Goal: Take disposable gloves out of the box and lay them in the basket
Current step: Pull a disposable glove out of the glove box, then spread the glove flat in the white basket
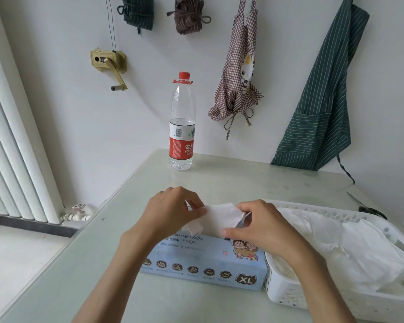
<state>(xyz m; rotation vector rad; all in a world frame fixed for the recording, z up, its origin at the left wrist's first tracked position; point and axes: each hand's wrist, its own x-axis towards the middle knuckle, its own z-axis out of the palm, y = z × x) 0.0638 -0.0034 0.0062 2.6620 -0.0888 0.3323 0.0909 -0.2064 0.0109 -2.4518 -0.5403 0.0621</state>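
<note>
Right hand (pixel 264 226), lower centre of frame: fingers and thumb curled, pinching the right end of a white glove (pixel 222 216) that stands partly out of the slot. Left hand (pixel 173 210), just left of it: thumb and fingers pinched on the glove's left end. Both hands sit over the top of the light-blue box (pixel 205 264), which lies flat at lower centre, its right end touching or all but touching the white perforated basket (pixel 287 292) at lower right. Basket already holds several crumpled white gloves (pixel 359 243), piled loosely; exact count not readable. Judged step: drawing one glove clear of the box. To do well: lift straight up out of the slot, slow and even, both pinches level so the thin film does not tear or drag a second glove along; if the next one follows, hold it back at the slot with a free finger. Box looks light and could lift with the pull, so a finger resting on its top would steady it. Then carry rightward, a short move, and lay the glove flat on the pile rather than dropping it bunched. Farther back, centre of frame: water bottle (pixel 182 127) with red cap, upright on the pale table (pixel 243 178), well apart from the work. Dark scissors (pixel 369 209) at right edge, behind the basket. Upper frame, on the wall: checked apron (pixel 239 66), striped green apron (pixel 322 108).
</note>
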